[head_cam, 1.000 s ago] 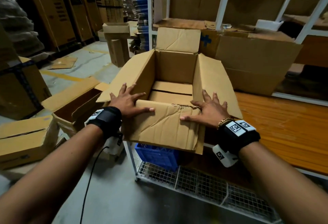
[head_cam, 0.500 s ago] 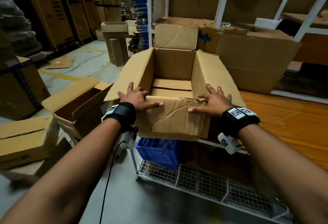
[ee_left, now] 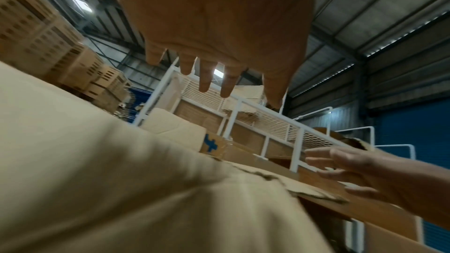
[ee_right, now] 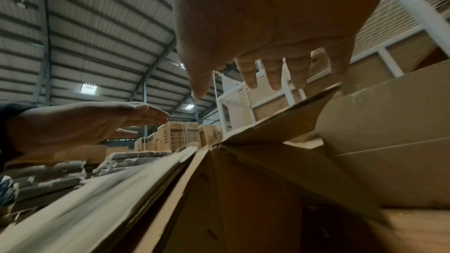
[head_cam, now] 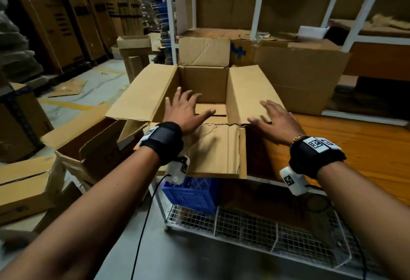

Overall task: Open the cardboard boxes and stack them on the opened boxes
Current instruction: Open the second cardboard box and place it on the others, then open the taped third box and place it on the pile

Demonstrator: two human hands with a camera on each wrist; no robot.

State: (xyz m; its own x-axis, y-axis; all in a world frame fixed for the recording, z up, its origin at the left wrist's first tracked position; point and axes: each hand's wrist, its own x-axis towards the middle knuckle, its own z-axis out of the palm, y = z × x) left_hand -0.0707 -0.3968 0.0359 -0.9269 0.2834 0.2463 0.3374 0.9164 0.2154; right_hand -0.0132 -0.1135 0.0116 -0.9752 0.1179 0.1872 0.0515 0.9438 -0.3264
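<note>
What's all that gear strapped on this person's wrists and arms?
Both arms are bare, with no sleeves. Each wrist carries a wide black band with a white tag printed with square black code markings, and a small white camera unit hangs beneath it. A thin black cable trails from the left unit. A gold bracelet sits above the right band.

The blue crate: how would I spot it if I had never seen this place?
Start at the white shelf rack with the orange-brown wooden shelf. At its near left corner sits the open cardboard box under both hands. The blue crate is on the wire mesh shelf directly beneath that box: the only blue plastic lattice thing among all the brown cardboard.
</note>
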